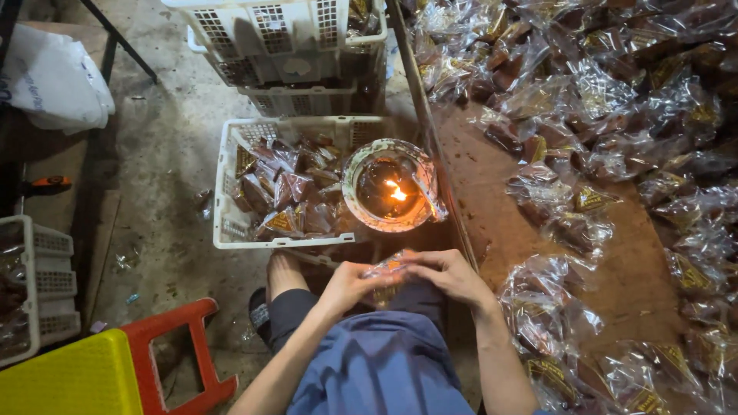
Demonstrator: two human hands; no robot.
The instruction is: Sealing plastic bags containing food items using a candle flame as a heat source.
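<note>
Clearly much is left: the wooden table [615,261] on the right is heaped with clear packets [607,100] of brown goods, while the white crate [223,192] on the floor ahead is only partly filled with packets [284,196]. Both hands meet over the lap on one small packet [388,270]; the left hand [346,286] and right hand [450,275] pinch it by its ends, fingers curled close around it. Just beyond it stands a round bowl with a small flame [390,188], touching the crate's right rim. Judging by this, the packet is mid-handling. Room is tight: the table's edge runs close on the right, the flame sits near, stacked crates [284,46] stand far, and a red stool [184,350] is near left.
</note>
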